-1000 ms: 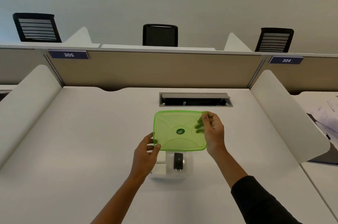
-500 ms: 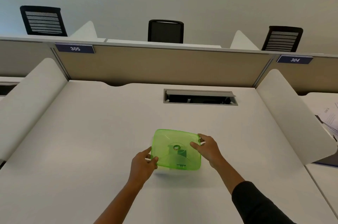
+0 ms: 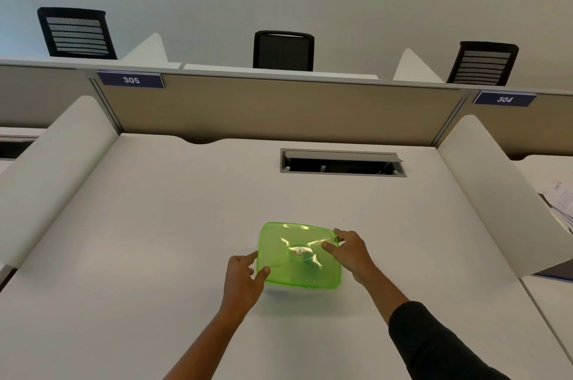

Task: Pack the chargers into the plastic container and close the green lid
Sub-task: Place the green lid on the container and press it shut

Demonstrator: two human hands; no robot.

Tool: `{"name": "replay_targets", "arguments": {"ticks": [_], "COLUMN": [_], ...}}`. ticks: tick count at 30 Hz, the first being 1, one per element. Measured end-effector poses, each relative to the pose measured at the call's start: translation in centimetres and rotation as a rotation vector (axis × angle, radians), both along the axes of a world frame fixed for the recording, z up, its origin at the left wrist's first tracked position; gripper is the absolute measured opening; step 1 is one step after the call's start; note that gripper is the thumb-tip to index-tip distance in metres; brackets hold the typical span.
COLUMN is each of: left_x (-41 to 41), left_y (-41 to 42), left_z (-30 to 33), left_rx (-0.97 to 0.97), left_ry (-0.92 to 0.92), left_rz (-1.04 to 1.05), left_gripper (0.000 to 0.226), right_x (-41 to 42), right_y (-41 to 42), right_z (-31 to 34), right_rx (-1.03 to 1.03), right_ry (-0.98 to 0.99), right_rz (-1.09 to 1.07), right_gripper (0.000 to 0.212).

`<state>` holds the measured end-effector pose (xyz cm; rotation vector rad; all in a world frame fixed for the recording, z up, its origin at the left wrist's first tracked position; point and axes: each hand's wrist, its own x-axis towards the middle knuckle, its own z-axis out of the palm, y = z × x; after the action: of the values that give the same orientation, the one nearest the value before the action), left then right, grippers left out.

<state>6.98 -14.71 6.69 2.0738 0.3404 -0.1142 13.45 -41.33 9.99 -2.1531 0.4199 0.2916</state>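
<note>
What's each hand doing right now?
Left hand: gripping the lid at its left edge.
Right hand: fingers pressing on the lid's right side.

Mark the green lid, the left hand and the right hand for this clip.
green lid (image 3: 291,268): head view, on its flat top, left of the round centre emblem.
left hand (image 3: 242,280): head view, back of the hand.
right hand (image 3: 352,252): head view, back of the hand.

Translucent green plastic lid sits on the container on the white desk, left hand at its left edge, right hand at its right; rectangular cable hatch behind, beige partition beyond
</note>
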Motion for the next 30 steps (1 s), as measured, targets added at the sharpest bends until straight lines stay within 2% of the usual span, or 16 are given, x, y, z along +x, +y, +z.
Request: {"name": "replay_targets", "arguments": {"ticks": [14, 19, 23, 28, 30], "left_x": [0.1, 1.2, 3.2, 6.2, 7.0], "left_y": [0.6, 0.4, 0.0, -0.5, -0.6], "left_z": [-0.8, -1.0, -0.9, -0.5, -0.3], "left_rx": [-0.019, -0.082, -0.118, -0.188, -0.189], "left_ry": [0.019, 0.037, 0.064, 0.094, 0.082], "left_rz": [-0.030, -0.022, 0.012, 0.057, 0.073], "left_gripper": [0.060, 0.054, 0.048, 0.043, 0.039], "right_x": [0.1, 0.1, 0.1, 0.5, 0.6], "right_y": [1.0, 1.2, 1.3, 1.5, 1.7], "right_z": [0.1, -0.1, -0.1, -1.0, -1.1], "right_rx": [-0.076, -0.120, -0.148, -0.156, -0.124], "right_ry": [0.024, 0.062, 0.077, 0.076, 0.062], "right_rz": [0.028, 0.063, 0.074, 0.010, -0.031], "right_gripper": [0.073, 0.064, 0.066, 0.033, 0.041]}}
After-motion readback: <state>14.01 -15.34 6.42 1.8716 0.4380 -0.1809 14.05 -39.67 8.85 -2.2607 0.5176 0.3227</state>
